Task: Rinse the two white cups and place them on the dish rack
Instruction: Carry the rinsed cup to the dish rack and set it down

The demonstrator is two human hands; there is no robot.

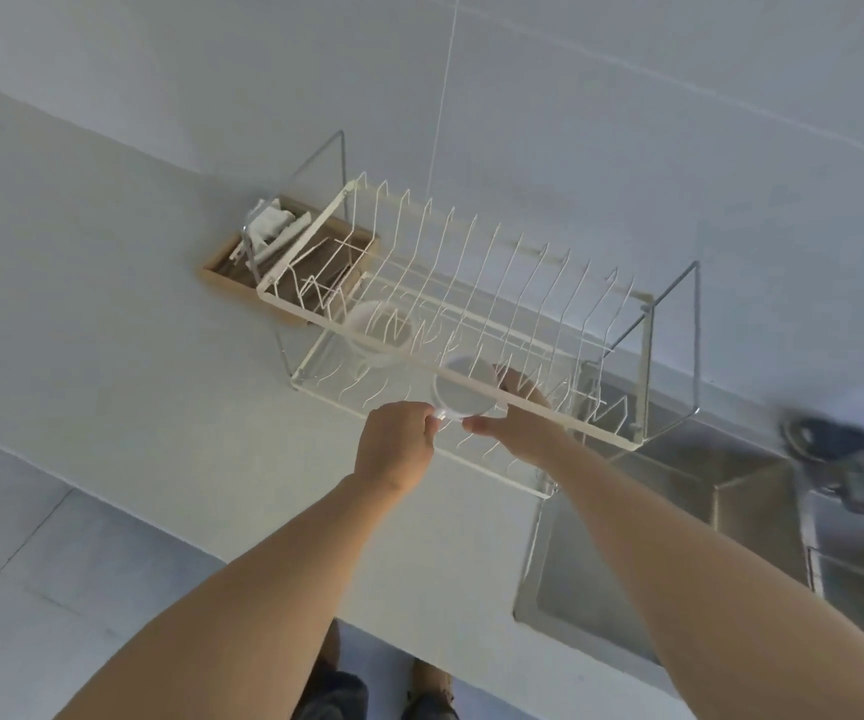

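A white wire dish rack (471, 309) stands on the counter beside the sink. One white cup (380, 332) sits inside the rack at its left end. The second white cup (463, 392) is held at the rack's front rail, its flat bottom facing me. My left hand (393, 446) pinches the cup's handle from the left. My right hand (515, 413) wraps the cup from the right, with fingers reaching behind it into the rack.
A steel sink (679, 511) lies at the right, with a dark faucet (845, 459) at its far right. A wooden tray (284, 262) holding white items sits behind the rack's left end. The white counter (133, 330) stretches to the left.
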